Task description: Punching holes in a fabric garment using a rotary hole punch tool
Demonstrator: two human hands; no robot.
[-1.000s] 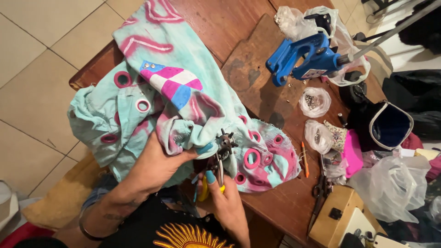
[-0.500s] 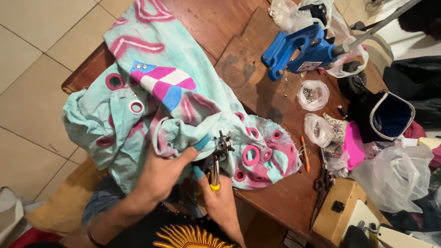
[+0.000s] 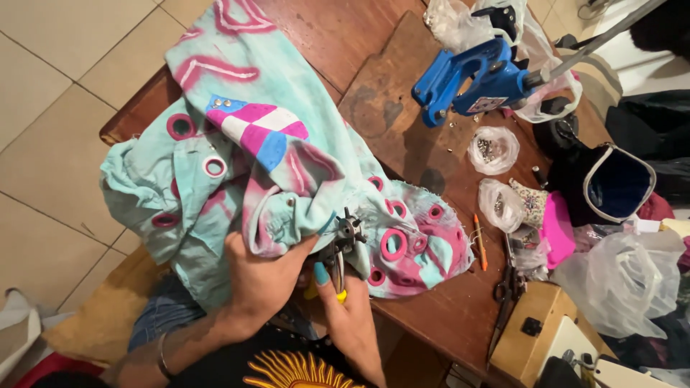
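1. My left hand (image 3: 262, 276) grips a bunched fold of the jacket (image 3: 273, 165), fingers curled tight into the cloth, thumb stretched toward two o'clock. As I judge it, that hold keeps the fabric taut and feeds one edge to the tool.

2. The jacket, pale turquoise with pink rings and streaks, is heaped over the near-left part of the table (image 3: 338, 43). Its length runs from eleven o'clock down to five, and a striped patch with small studs sits near its middle. The lower part spills off the table edge onto my lap.

3. My right hand (image 3: 345, 312) is wrapped around the yellow-tipped handles of the punch pliers (image 3: 343, 248), which are squeezed narrow. The tool stands just right of my left thumb, at the jacket's near edge. Its long axis runs from six o'clock at the handles to twelve at the head. The star-shaped punch wheel points away from me, up against the cloth. I cannot tell whether the head has bitten through.

4. Right of the jacket, an orange pencil (image 3: 479, 241) lies nearly along the twelve-to-six line, and scissors (image 3: 507, 287) rest near it. Both are within easy reach of my right hand.

5. At one o'clock, a blue press (image 3: 474, 79) stands on a worn board (image 3: 388, 115), with loose metal bits scattered below it.

6. Clear bags (image 3: 492, 149) of small hardware lie between the press and the scissors, and a dark pouch (image 3: 618, 183) sits open at three o'clock.
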